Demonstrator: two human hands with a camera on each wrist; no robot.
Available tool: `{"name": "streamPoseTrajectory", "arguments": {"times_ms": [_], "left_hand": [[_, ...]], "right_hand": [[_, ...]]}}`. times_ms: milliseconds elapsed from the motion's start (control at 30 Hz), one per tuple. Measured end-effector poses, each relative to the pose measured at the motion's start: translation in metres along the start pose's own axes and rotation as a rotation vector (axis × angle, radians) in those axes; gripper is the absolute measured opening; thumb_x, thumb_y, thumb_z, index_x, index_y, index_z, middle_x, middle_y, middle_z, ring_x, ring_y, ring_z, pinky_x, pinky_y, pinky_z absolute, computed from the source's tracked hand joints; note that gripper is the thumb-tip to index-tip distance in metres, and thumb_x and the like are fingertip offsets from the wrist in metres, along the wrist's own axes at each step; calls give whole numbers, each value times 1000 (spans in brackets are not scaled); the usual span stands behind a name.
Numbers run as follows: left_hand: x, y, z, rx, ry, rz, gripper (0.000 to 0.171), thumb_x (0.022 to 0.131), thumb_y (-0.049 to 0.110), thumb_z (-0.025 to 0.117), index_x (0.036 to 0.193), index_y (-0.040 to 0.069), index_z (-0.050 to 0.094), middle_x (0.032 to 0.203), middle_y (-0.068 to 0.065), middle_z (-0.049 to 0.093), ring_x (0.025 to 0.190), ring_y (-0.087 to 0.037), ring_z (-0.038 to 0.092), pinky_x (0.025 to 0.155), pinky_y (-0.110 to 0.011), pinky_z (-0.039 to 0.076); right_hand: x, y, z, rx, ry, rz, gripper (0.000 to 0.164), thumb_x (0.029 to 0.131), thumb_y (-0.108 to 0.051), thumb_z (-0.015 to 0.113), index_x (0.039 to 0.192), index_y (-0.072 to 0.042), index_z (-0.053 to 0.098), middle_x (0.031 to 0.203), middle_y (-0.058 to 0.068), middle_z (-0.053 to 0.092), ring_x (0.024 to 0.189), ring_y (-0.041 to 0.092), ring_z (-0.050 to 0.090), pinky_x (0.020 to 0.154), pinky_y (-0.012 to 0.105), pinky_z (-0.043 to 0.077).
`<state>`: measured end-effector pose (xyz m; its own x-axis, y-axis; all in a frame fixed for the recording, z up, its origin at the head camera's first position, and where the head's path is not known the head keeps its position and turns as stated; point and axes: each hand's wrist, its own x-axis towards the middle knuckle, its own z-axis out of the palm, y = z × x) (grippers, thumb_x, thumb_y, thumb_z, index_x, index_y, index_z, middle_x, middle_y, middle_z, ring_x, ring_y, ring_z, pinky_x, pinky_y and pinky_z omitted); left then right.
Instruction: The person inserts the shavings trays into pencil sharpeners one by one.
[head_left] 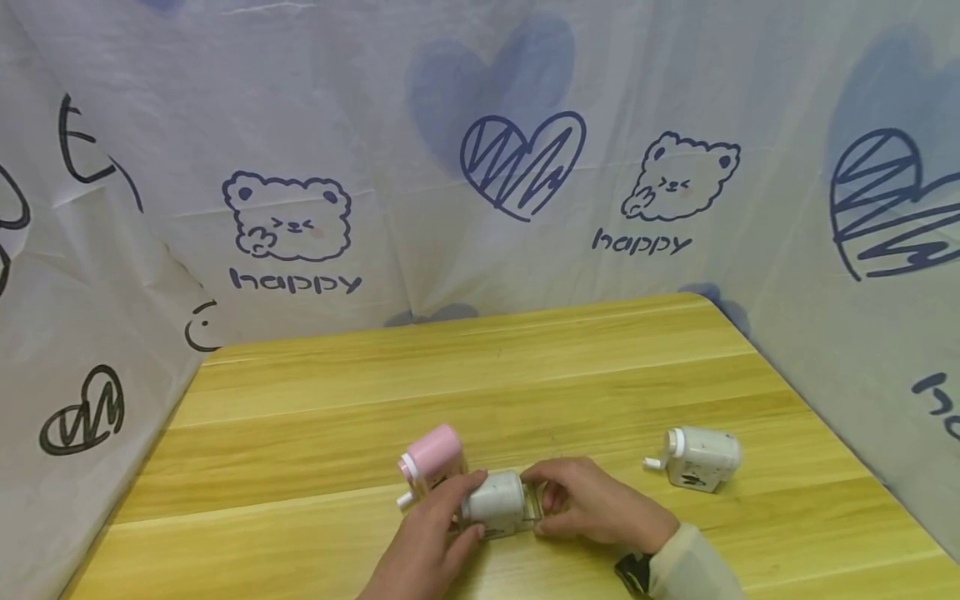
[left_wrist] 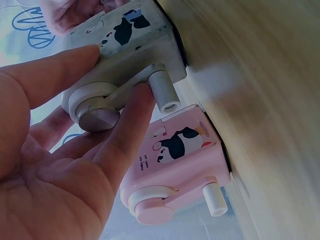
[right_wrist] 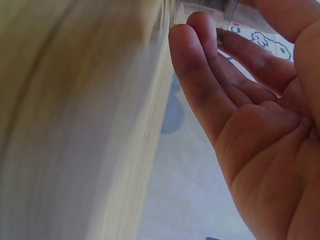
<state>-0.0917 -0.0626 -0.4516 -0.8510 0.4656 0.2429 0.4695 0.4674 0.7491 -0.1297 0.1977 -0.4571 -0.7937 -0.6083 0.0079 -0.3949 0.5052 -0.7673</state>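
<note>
Between both hands lies a grey-white hand-crank pencil sharpener (head_left: 497, 498), with a panda print on its side in the left wrist view. The left hand (head_left: 429, 537) grips its crank end, thumb and fingers on opposite sides; a finger touches the crank handle (left_wrist: 164, 90). At the other end, the right hand (head_left: 600, 504) pinches the clear shavings drawer (head_left: 532, 505), which sticks partly out of the body. A pink pencil sharpener (head_left: 437, 454) with a white crank knob stands just beyond the left hand. In the right wrist view, fingertips (right_wrist: 187, 42) rest against the clear drawer.
A second grey-white sharpener (head_left: 705, 458) stands to the right on the wood-grain table (head_left: 480, 383), its crank pointing left. Printed cloth (head_left: 420, 208) hangs behind and along both sides of the table. A dark band (head_left: 633, 575) shows at the right wrist by the sleeve.
</note>
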Motion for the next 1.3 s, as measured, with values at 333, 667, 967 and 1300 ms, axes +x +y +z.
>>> {"name": "streamPoseTrajectory", "arguments": {"times_ms": [333, 667, 967, 1300], "left_hand": [[1, -1, -1, 43, -12, 8, 52, 88, 15, 66, 136, 15, 47, 130, -7, 55, 110, -22, 56, 84, -31, 52], [0, -3, 0, 77, 4, 47, 52, 87, 13, 66, 136, 14, 48, 129, -7, 56, 110, -21, 55, 84, -32, 52], [0, -5, 1, 89, 16, 80, 55, 86, 9, 66, 137, 15, 46, 128, -6, 56, 110, -20, 55, 85, -32, 51], [1, -8, 4, 153, 79, 147, 56, 84, 9, 68, 136, 14, 48, 127, -5, 58, 112, -20, 56, 92, -39, 49]], "right_hand": [[1, -1, 3, 9, 8, -3, 54, 76, -26, 79, 123, -8, 58, 93, -4, 61, 80, 8, 58, 71, 25, 52], [0, -1, 3, 3, 5, 2, 53, 78, -28, 78, 124, -8, 58, 94, -5, 61, 81, 8, 58, 72, 25, 52], [0, -3, 3, -8, 12, -3, 53, 78, -27, 78, 123, -7, 58, 98, -5, 62, 83, 8, 59, 74, 26, 52], [1, -3, 3, -27, 15, -8, 52, 78, -25, 78, 123, -7, 59, 100, -5, 62, 85, 7, 58, 75, 26, 51]]}}
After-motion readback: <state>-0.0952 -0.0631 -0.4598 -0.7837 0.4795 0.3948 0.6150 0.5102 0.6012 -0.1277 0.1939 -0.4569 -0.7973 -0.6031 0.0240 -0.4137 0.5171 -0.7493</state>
